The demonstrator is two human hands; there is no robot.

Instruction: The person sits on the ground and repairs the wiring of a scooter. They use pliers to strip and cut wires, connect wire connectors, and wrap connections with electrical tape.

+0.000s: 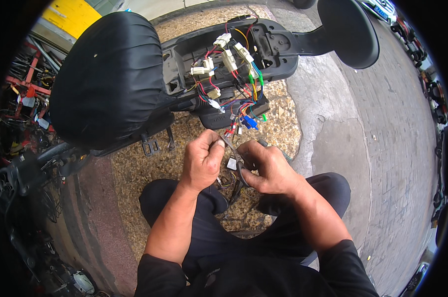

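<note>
My left hand (203,161) is pinched on something small I cannot make out, just below red connectors (230,132) on loose wires. My right hand (271,171) grips dark-handled scissors or snips (240,166), their blades reaching to my left fingertips. Above both hands is a partly dismantled scooter body (283,52) with a tray full of white connectors (228,60) and coloured wires. A blue connector (249,122) hangs from the bundle. A small white piece (232,164) shows between my hands, over dark cables below.
A padded black seat (105,79) and a black backrest (350,32) flank the tray. Metal parts and red frames (28,84) crowd the left; vehicles (422,59) line the far right. My knees are below, over speckled stone paving (130,198) beside grey concrete (382,163).
</note>
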